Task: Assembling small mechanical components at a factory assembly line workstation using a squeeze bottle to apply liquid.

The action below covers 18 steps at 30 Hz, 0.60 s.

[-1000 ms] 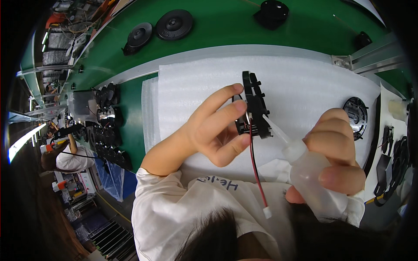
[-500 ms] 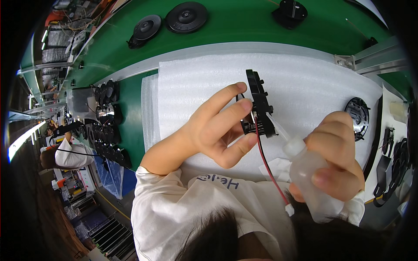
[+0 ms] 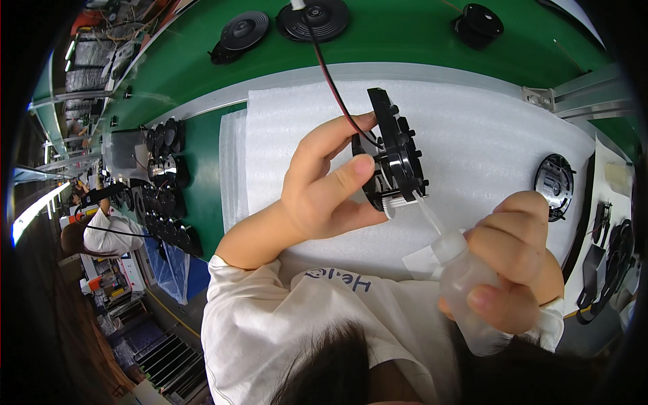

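Black plastic is making up the round part (image 3: 403, 152), which is hanging over the white foam sheet (image 3: 304, 121), toward 2 o'clock from the middle of the view. The left hand (image 3: 324, 179) is holding it up, its fingers pinching the part from the 9 o'clock side. The part is turning its thin edge up, with its top leaning toward 11 o'clock. A white ridged piece (image 3: 394, 204) is poking out at its 6 o'clock end. Red and black wires (image 3: 331, 84) are running from the part toward 11 o'clock and ending in a little white plug (image 3: 297, 5).

At 5 o'clock from the part, the right hand (image 3: 509, 263) is gripping a cloudy squeeze bottle (image 3: 466, 283), its fingers wrapping around the sides. The thin nozzle (image 3: 430, 216) is pointing toward 11 o'clock, its tip sitting right at the part's low edge; you cannot tell if they are touching.

Another round black piece (image 3: 555, 187) is lying on the foam sheet at 3 o'clock. Past the foam, the green worktop (image 3: 405, 50) is carrying a flat black disc (image 3: 244, 30) at 10 o'clock and a black pot-like thing (image 3: 480, 25) at 1 o'clock. More black pieces (image 3: 162, 202) are sitting in rows at 9 o'clock.
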{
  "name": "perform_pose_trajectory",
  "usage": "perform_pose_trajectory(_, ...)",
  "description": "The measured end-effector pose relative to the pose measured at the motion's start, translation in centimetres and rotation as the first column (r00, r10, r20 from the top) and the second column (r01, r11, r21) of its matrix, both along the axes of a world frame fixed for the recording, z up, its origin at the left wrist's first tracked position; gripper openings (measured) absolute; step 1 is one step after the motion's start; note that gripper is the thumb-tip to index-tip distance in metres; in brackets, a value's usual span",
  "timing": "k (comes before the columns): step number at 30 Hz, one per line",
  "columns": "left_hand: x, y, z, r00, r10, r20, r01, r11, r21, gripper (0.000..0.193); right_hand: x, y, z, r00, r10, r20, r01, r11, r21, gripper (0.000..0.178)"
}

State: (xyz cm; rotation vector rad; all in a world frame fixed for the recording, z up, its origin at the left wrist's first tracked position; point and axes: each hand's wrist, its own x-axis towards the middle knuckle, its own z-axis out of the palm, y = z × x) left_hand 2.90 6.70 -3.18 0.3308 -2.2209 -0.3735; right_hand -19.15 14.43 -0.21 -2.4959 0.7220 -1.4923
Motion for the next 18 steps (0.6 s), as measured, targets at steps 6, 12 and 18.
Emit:
perform_pose_trajectory(6, -0.6, 0.3, -0.5, 0.986, 0.037, -0.163, 0.01, 0.959, 0.282, 0.079, 0.1, -0.2, -0.5, 1.0, -0.031, -0.003, 0.031, 0.996, -0.081, 0.039)
perform_pose_trajectory(12, -0.2, 0.9, -0.4, 0.988, 0.116, -0.101, -0.064, 0.905, 0.42, 0.074, 0.3, -0.4, -0.6, 0.998, -0.059, 0.001, 0.059, 0.993, -0.105, 0.038)
perform_pose_trajectory(18, -0.1, 0.9, 0.1, 0.993, 0.094, -0.077, -0.041, 0.856, 0.515, 0.076, 0.3, -0.2, -0.4, 0.999, -0.054, 0.001, 0.054, 0.997, -0.061, 0.036)
